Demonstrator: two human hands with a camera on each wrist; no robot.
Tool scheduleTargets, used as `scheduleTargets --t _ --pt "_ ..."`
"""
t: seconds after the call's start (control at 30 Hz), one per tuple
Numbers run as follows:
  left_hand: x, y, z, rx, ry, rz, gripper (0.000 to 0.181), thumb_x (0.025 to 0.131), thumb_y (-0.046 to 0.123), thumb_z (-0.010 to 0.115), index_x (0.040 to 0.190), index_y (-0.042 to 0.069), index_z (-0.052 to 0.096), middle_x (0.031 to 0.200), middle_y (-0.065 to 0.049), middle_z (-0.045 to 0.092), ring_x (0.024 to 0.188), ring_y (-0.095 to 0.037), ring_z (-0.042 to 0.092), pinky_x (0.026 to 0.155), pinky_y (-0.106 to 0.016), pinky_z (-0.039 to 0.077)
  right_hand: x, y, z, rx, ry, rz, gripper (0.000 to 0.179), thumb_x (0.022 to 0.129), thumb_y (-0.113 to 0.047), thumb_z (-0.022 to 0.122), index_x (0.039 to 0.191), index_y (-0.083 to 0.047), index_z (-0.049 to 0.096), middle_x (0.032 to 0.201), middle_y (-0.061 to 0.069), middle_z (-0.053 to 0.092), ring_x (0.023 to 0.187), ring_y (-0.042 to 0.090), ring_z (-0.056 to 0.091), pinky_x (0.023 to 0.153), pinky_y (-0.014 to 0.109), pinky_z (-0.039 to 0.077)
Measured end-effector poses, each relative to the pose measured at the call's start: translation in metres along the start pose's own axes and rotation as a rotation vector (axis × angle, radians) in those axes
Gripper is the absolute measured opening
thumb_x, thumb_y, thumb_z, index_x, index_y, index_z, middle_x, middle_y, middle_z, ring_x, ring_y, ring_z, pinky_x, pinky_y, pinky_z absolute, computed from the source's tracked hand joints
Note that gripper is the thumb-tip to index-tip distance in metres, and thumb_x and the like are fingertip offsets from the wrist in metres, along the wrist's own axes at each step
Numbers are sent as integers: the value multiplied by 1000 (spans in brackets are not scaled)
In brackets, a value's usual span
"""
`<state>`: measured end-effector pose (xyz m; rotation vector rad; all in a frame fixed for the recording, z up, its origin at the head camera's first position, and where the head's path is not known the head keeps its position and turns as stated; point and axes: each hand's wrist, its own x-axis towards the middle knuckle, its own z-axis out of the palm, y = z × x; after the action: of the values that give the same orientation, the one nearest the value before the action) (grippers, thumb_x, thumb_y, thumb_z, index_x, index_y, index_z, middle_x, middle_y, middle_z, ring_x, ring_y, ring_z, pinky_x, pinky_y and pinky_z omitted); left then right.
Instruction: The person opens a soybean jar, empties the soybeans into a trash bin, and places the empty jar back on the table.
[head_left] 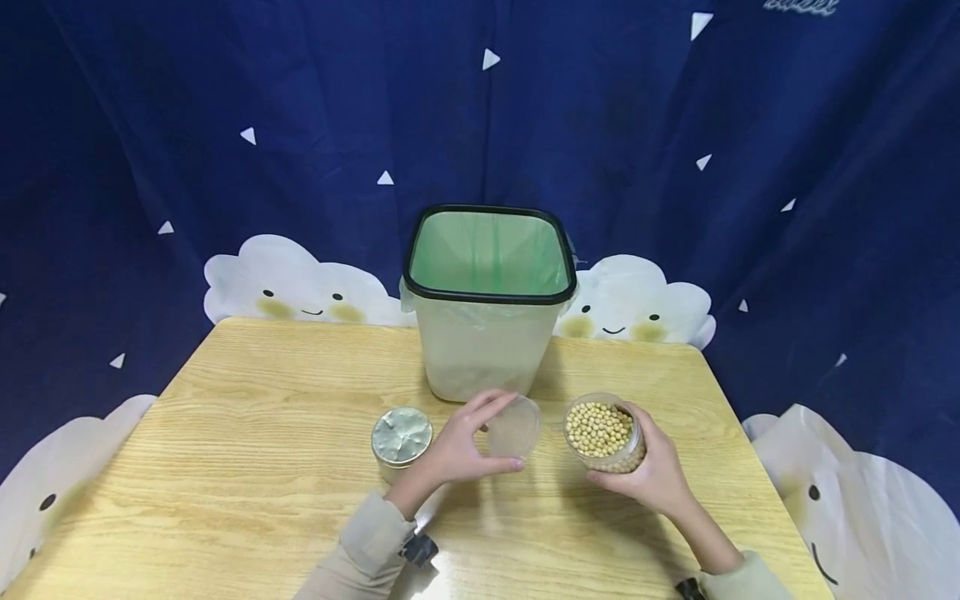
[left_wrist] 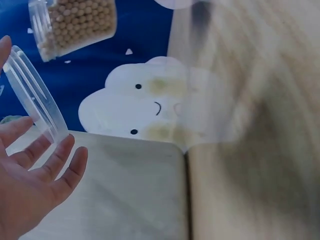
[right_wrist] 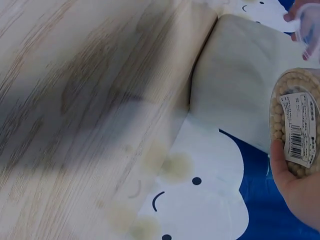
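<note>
My left hand (head_left: 467, 442) holds a clear round plastic lid (head_left: 517, 427) on edge between thumb and fingers; the left wrist view shows the lid (left_wrist: 36, 92) side-on with its rim ridges. Curled around a clear jar of soybeans (head_left: 600, 431), my right hand (head_left: 660, 471) keeps it tilted, and its open mouth shows the beans. A white barcode label (right_wrist: 300, 127) is on the jar's base in the right wrist view. The lid and jar are apart. Left of my left hand stands a round tin (head_left: 402, 435) with a crinkled silvery top, partly behind the forearm.
Behind the hands, a pale bin (head_left: 483, 346) with a black rim and a greenish inside stands at the back of the wooden table (head_left: 285, 433). A thin clear liner hangs over its outer edge. A dark blue curtain (head_left: 322, 108) with clouds hangs behind.
</note>
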<state>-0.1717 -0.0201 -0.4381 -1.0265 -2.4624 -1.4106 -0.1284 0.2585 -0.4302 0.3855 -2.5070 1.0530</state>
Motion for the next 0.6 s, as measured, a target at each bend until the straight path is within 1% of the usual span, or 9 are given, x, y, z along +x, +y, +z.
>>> scheduleTargets --t 0.13,0.2,0.3,0.4,0.6 --pt "-3 -6 8 31 -27 -92 86 64 44 79 138 23 40 133 -3 43 109 -22 50 80 -35 48 0 1 -5 4 13 16 96 41 -15 91 125 -1 46 113 14 57 99 23 53 81 22 41" --pt "-4 -10 12 44 -37 -130 88 63 46 79 138 23 40 135 -5 41 112 -24 48 83 -39 46 -1 2 -7 4 16 22 97 41 -15 91 125 -1 45 114 13 57 99 22 53 81 18 40" --pt "-6 -16 19 55 -50 -171 90 61 46 80 138 21 41 135 -7 41 116 -28 45 88 -43 44 -1 3 -8 -1 18 29 97 42 -15 91 126 -1 45 114 14 56 99 23 53 81 19 40" --pt "-7 -22 24 92 -72 -195 91 59 48 80 138 21 41 134 -7 42 119 -29 43 93 -47 39 -1 4 -9 -8 18 40 97 42 -15 90 126 -1 44 114 15 56 99 25 53 80 22 41" --pt "-8 -33 33 161 -142 -225 93 59 51 79 137 18 42 136 -10 41 120 -29 41 95 -46 37 -3 3 -11 -12 24 63 97 43 -15 90 127 -1 44 114 15 56 98 23 52 79 23 41"
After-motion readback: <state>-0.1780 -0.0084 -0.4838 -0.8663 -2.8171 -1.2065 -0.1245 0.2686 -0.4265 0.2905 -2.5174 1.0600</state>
